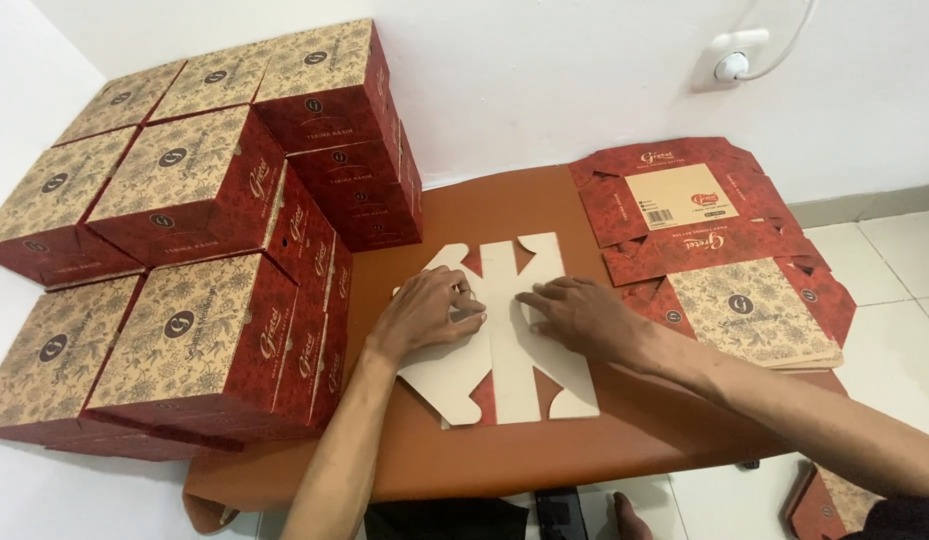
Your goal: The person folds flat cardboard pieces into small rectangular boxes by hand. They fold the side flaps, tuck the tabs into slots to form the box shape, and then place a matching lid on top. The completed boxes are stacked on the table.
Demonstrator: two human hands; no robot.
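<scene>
I'm looking down on a flat die-cut carton blank (509,335) lying plain side up on the brown mat (644,440), dead centre in front of me. Both hands are pressing on it. My left hand (424,312) is resting palm down on the blank's left flap, fingers spread loosely and pointing right toward the middle panel. My right hand (579,315) is lying flat on the right side, fingers pointing left, tips just short of the centre strip. Neither hand is gripping anything; both are open and flat, nothing pinched that I can see.

Key relation: the blank's long axis is running away from me, slightly tilted, from the near edge of the mat toward the wall. The hands are sitting across that axis, one on each side, fingertips near each other over the middle. Both are equally near, both touching.

A pile of printed flat blanks (724,260) is lying to the right, just beside the right forearm. Assembled red patterned boxes (199,260) are stacked to the left, near the left wrist. White wall socket (729,60) up behind.
</scene>
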